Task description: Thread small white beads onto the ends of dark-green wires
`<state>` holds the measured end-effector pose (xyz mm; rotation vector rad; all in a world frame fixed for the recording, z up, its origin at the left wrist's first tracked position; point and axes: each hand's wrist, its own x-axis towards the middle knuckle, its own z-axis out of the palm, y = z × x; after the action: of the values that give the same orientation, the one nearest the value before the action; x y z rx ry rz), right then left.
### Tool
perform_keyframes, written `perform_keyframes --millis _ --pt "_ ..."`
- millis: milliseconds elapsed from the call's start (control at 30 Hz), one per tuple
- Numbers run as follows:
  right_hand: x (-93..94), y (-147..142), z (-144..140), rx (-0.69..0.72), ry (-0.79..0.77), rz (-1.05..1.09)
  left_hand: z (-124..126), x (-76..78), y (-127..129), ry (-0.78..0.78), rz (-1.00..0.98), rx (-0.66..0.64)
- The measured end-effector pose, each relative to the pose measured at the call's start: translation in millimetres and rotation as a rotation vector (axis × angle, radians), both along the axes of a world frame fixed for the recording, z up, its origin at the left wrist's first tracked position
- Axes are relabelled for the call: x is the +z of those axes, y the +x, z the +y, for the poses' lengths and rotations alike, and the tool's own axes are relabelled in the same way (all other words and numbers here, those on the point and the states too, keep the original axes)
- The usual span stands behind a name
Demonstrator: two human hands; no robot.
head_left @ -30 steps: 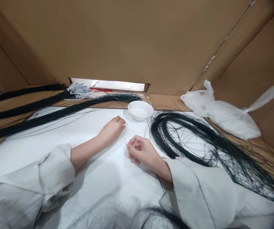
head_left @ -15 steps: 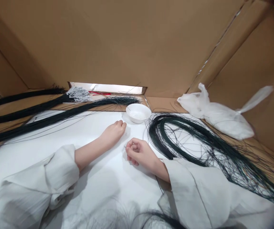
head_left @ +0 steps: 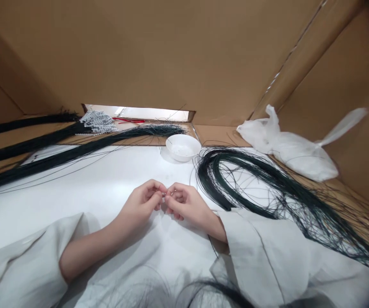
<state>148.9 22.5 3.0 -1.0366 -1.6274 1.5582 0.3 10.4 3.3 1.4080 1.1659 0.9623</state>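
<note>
My left hand [head_left: 143, 202] and my right hand [head_left: 191, 205] meet fingertip to fingertip over the white work surface [head_left: 107, 188]. In my right hand, thumb and fingers pinch a thin dark cord; a length of it [head_left: 212, 246] shows below the wrist. My left thumb and forefinger are closed on something too small to make out, right at the cord's end. A white bowl [head_left: 183, 148] with small pale bits inside stands just beyond both hands. To the right lies a looped bundle of dark green-black cords [head_left: 251, 160].
Further dark cord bundles [head_left: 84, 156] stretch along the left, one ending in a cluster of small white pieces [head_left: 97, 122]. A red strip [head_left: 128, 120] lies behind them. White plastic bags [head_left: 300, 156] rest at right. Cardboard walls [head_left: 139, 55] enclose the back and sides.
My left hand has come back from near the bowl and turned, its fingertips now against those of my right hand. The right hand stays almost in place. The view has shifted slightly.
</note>
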Motion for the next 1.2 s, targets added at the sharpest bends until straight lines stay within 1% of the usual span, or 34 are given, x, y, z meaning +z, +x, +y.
perform_keyframes --millis 233,400,533,800,1200 --pt "-1.4 1.0 1.3 -0.009 -0.022 0.019 1.2 4.9 1.1 -0.152 -0.138 0.022" --pt "-2.9 2.9 2.4 -0.016 -0.024 0.012 1.2 5.0 1.2 -0.186 -0.199 0.035" --pt "-4.6 3.5 2.6 -0.026 -0.035 0.016 1.5 4.5 1.3 -0.213 -0.192 0.046" --pt "1.3 3.4 2.5 -0.036 -0.073 -0.005 1.5 7.0 1.3 -0.209 -0.173 0.016" --pt "1.6 4.4 3.8 -0.02 -0.085 -0.027 2.3 5.2 0.0 -0.197 -0.179 -0.012"
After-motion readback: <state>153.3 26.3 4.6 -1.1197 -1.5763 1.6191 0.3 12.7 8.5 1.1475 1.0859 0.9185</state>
